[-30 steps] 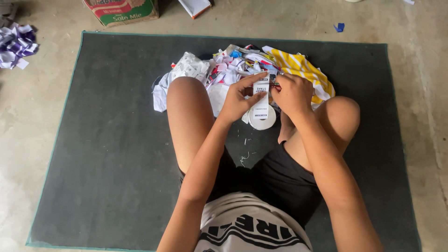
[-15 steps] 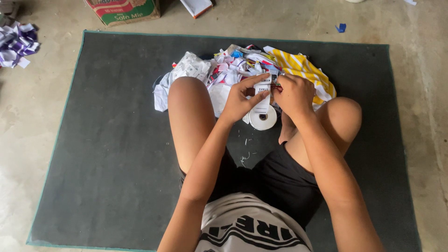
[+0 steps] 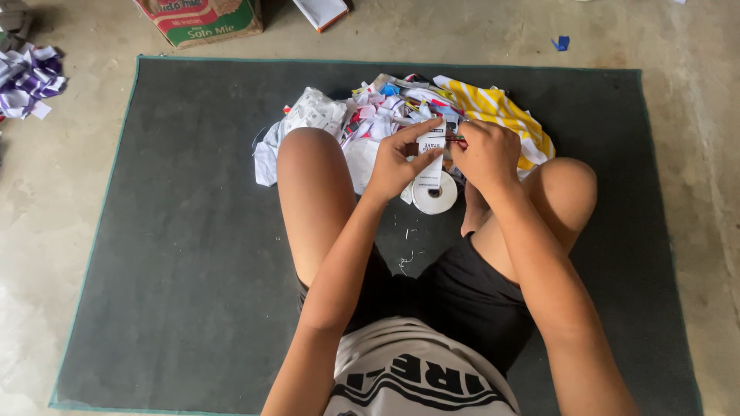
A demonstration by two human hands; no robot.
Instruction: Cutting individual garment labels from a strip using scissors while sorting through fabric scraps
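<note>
Just above centre frame, the left hand [image 3: 397, 158] pinches a white label strip [image 3: 432, 154] taut off its roll [image 3: 435, 194] so the right hand [image 3: 486, 154], grip clamped on a small tool [image 3: 455, 139], can work it.

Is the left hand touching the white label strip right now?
Touching. The head view shows the left hand pinching the white label strip between thumb and fingers, above the white roll.

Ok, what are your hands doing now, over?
Left hand pinching white label strip. Right hand on it, small tool. White tape roll below. Nothing blocking.
</note>
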